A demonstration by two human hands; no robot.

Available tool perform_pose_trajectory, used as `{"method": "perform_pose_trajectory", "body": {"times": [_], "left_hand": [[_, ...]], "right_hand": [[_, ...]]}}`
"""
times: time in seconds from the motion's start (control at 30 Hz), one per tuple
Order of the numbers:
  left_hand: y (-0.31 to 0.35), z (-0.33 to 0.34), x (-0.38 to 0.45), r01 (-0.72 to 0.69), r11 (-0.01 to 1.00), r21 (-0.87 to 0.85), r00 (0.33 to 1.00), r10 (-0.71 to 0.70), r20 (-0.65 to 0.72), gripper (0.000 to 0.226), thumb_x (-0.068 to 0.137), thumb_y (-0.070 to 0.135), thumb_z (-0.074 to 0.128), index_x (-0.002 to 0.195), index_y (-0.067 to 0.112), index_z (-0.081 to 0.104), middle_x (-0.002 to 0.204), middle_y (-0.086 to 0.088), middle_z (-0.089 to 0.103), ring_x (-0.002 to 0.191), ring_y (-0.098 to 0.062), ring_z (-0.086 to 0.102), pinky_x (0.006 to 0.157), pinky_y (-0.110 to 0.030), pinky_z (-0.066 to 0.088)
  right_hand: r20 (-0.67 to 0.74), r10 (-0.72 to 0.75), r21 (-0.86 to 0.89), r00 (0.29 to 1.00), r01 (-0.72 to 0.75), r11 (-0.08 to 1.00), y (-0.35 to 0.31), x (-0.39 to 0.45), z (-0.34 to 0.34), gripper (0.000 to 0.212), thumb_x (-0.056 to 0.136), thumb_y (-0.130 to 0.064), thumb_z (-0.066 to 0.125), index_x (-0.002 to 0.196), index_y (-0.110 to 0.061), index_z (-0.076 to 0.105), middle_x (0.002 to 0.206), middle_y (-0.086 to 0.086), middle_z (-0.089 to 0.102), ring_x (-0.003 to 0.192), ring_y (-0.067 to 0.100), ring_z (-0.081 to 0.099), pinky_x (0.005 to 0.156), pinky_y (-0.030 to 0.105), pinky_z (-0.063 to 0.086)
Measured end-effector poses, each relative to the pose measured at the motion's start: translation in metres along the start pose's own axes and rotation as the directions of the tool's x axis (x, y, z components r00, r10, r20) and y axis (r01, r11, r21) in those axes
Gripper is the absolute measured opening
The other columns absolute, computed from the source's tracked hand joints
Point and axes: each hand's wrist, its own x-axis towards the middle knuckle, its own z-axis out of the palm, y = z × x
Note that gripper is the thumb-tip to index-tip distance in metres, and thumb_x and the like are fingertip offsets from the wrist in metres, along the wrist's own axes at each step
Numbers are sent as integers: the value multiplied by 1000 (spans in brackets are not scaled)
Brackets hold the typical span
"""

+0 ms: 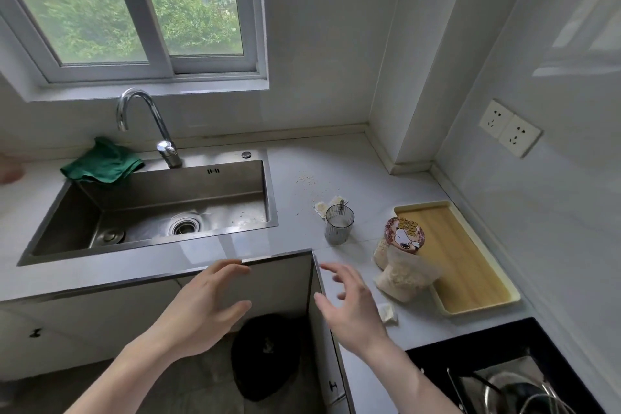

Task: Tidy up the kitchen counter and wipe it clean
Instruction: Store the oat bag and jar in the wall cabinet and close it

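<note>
Both our hands hover bare and holding nothing at the corner of the pale glossy counter [336, 158].

Our left hand [201, 309] and right hand [349, 306] spread relaxed fingers. Right of the steel sink [168, 208]: a crumpled white scrap [387, 312], a lumpy clear bag [403, 276] against a yellow tray [463, 262], a ribbed clear cup [339, 223], scattered grains [307, 180]. At the sink's far left corner, a rumpled green cloth [102, 163].
</note>
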Motion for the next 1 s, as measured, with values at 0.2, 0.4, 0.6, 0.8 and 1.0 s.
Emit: {"method": "perform_pose_trajectory", "body": {"times": [0.2,0.4,0.6,0.8,1.0], "left_hand": [[-32,-20,-38,110,993,-52,989,-115,-96,44,89,51,68,131,48,53,139,39,40,126,9,47,104,-20,40],[-70,-53,-86,284,956,-78,935,-294,-196,48,89,53,66,135,48,52,143,41,35,109,3,56,100,-22,47],[-111,-75,-118,336,937,-95,895,-348,-278,52,85,58,62,135,47,51,143,41,35,130,7,46,98,-30,55],[-170,-119,-135,373,921,-114,863,-389,-321,52,87,53,67,136,46,52,144,41,34,130,8,45,100,-29,54],[-257,-184,-165,418,902,-110,834,-429,-346,50,90,46,70,137,43,54,144,36,38,130,5,45,100,-32,54]], "right_hand": [[225,-104,30,969,100,995,-51,3,41,55,89,-40,68,140,-47,48,137,-34,46,126,-15,43,104,17,43],[355,-174,66,919,162,985,-93,21,87,54,90,-37,70,138,-49,47,135,-39,46,127,-21,38,112,19,36],[443,-209,47,872,210,977,-126,32,133,57,91,-37,69,141,-48,44,136,-39,45,129,-18,38,110,18,36],[454,-225,15,862,245,969,-163,49,185,57,91,-40,69,141,-50,43,138,-38,44,130,-14,41,109,19,36],[442,-229,27,867,243,970,-217,62,273,56,90,-41,69,138,-54,43,137,-36,48,129,-9,45,107,23,40]]}}
